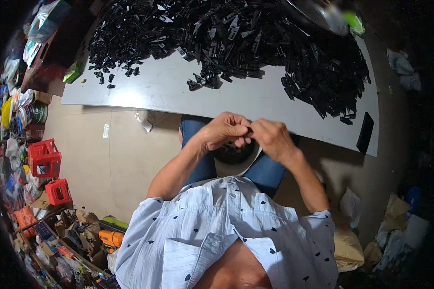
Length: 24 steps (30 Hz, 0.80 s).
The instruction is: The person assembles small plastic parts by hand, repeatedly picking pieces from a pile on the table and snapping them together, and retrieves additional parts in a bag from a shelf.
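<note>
My left hand (226, 131) and my right hand (274, 138) meet just off the table's near edge, over my lap. Fingers of both are closed on a small black plastic piece (249, 129), mostly hidden between the fingertips. Below them, between my knees, a round container of black pieces (234, 153) shows in part. Beyond the hands, a large heap of black plastic pieces (236, 38) covers the far part of the white table (154, 89). A smaller cluster of them lies nearer, on the table's right side.
A flat black rectangular object (365, 132) lies at the table's right edge. A round metal pan (318, 14) stands at the far right. On the left are a green box (73, 72), red plastic stools (44, 156) and crowded shelves. A tan sack (348, 245) sits behind my right elbow.
</note>
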{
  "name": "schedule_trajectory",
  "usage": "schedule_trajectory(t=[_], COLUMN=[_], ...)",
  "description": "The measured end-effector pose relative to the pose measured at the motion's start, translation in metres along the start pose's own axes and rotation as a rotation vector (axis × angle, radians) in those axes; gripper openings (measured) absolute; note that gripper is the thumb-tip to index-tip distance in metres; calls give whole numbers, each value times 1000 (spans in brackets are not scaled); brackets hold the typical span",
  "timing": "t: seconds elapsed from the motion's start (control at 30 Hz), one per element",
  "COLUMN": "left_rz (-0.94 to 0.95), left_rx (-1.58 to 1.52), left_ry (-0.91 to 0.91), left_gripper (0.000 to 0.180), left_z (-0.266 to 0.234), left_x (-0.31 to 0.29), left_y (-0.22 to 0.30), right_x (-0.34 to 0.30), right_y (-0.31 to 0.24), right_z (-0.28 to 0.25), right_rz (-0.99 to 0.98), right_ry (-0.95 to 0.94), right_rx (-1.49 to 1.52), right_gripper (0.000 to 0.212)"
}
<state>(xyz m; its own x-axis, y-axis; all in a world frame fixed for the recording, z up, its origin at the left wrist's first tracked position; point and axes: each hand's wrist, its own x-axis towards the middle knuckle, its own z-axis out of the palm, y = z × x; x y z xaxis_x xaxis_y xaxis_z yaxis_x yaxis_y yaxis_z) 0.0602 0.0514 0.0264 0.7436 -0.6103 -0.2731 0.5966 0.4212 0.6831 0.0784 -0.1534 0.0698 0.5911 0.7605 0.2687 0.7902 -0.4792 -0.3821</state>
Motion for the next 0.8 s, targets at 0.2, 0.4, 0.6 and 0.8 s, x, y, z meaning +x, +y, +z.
schedule_trajectory(t=[0.2, 0.4, 0.6, 0.8], left_rz=[13, 382, 765, 775], left_rx=[155, 1262, 1581, 1893], left_ry=[142, 681, 932, 959], left_gripper=[19, 23, 24, 23], left_z=[4, 3, -24, -27], left_x=[-11, -27, 11, 42], left_y=[-23, 24, 57, 53], right_x=[-18, -28, 33, 94], right_y=[-11, -16, 16, 69], right_z=[20, 28, -3, 9], right_rz=[-26, 162, 152, 188], right_ry=[-37, -366, 58, 316], right_rx=[-99, -33, -78, -192], right_gripper=[19, 25, 16, 22])
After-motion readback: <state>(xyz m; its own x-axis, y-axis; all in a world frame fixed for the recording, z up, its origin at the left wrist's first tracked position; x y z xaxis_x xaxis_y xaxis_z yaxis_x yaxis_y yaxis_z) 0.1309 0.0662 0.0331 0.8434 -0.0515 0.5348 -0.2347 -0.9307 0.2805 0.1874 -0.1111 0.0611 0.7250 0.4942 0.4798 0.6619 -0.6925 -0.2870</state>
